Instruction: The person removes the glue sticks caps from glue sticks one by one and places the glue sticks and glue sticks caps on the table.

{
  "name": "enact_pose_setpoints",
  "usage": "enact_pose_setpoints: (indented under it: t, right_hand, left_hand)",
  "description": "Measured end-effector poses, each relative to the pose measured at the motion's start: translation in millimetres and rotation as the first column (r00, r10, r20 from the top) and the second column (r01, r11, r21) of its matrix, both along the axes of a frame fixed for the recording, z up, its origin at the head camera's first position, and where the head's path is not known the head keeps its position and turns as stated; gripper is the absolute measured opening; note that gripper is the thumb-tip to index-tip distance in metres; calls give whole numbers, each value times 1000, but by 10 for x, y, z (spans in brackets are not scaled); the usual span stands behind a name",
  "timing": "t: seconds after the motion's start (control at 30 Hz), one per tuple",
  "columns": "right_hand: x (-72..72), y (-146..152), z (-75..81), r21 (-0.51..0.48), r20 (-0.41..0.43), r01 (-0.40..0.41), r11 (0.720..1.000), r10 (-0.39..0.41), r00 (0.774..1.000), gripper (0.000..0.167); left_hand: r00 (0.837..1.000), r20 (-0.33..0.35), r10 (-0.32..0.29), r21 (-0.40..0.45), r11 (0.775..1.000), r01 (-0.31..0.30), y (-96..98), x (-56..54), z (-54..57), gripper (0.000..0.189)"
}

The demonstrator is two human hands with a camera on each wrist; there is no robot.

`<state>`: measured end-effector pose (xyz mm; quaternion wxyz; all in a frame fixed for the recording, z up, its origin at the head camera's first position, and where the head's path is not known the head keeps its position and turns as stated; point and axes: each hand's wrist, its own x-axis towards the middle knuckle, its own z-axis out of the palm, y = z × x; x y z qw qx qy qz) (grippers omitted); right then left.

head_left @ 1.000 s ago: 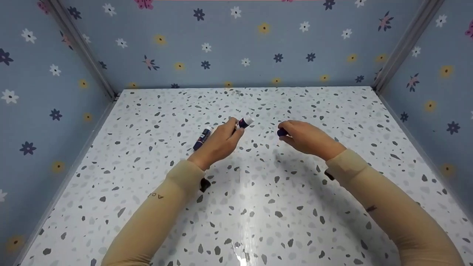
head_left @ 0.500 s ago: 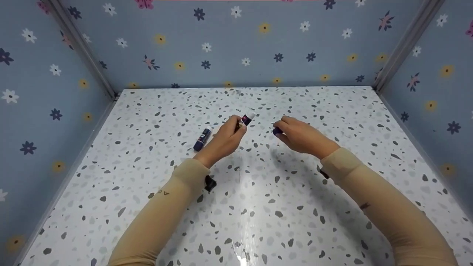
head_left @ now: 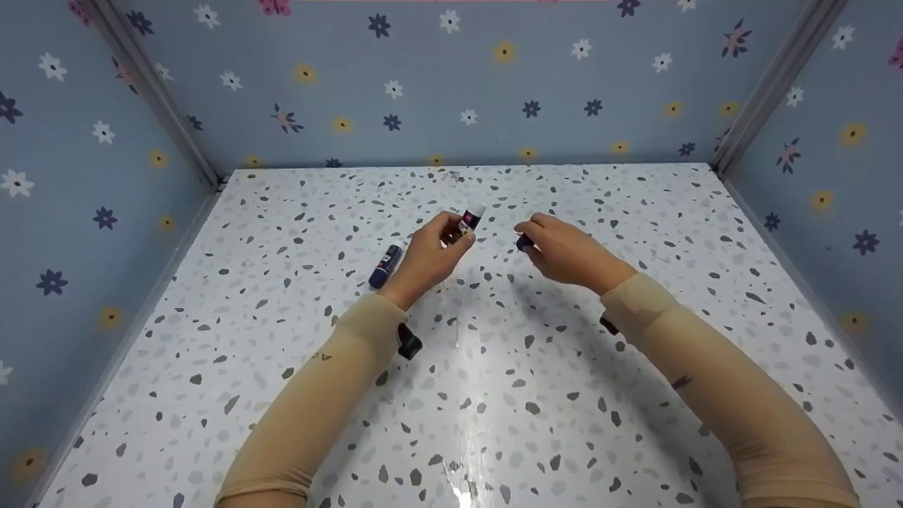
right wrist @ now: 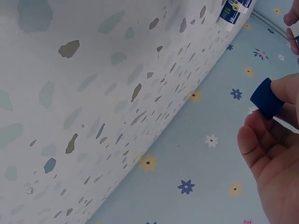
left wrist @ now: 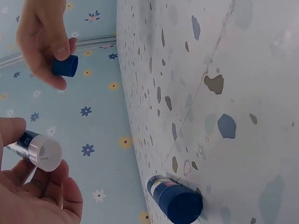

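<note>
My left hand (head_left: 432,255) grips a glue stick (head_left: 471,219) above the table, its white end pointing up and away. In the left wrist view the white end of this glue stick (left wrist: 46,153) faces the camera, and the fingers hide its other end. A short dark blue cap (head_left: 523,243) is pinched between the thumb and fingers of my right hand (head_left: 570,255). Its rim shows in the left wrist view, apart from the held stick. Beside my left wrist, a second glue stick (head_left: 385,267) with a blue cap lies on the table.
The white speckled table (head_left: 465,395) runs back to a blue flowered wall (head_left: 451,85). Similar panels (head_left: 832,176) close off both sides, joined by grey corner posts (head_left: 776,85). Dark wrist camera straps show at both cuffs.
Both hands have moved slightly farther from me, and the right hand has also come left toward the other. The held glue stick now points more steeply up. The lying one has not moved.
</note>
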<state>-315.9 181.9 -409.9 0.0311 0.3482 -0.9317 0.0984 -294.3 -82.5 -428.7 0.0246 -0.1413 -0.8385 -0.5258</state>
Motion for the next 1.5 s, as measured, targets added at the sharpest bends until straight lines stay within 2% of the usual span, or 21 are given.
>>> enact_pose_setpoints:
  t: [0.2,0.47,0.83,1.0,1.17,1.4,1.5]
  right_hand:
    - [-87,-27,-46,-40,69,52,998,-50,996,31]
    - [-184,-76,-156,-37,98,53,998,-50,994,29]
    - [-328,-127,-278,13,146,103,995,-103,984,30]
    - [-399,-134,-328,15,160,142,990,-142,977,22]
    - [-462,-130,-378,27,164,148,989,-150,975,18]
    - [-502,-132,-420,45,200,169,984,-175,964,19]
    - [-506,-127,-442,40,203,161,986,-166,965,16]
  left_hand:
    - [1000,-7,24,40,999,-24,32,-75,-23,32]
    - [999,5,33,23,999,-33,80,-141,-86,31]
    - [999,-7,31,16,999,-31,114,-153,-129,29]
    - [999,6,31,31,999,-31,121,-158,-133,29]
    - [1000,10,23,37,999,-24,132,-170,-137,28]
    - [1000,17,23,67,997,-25,129,-206,-159,30]
    - [1000,14,27,55,998,-27,127,-211,-170,29]
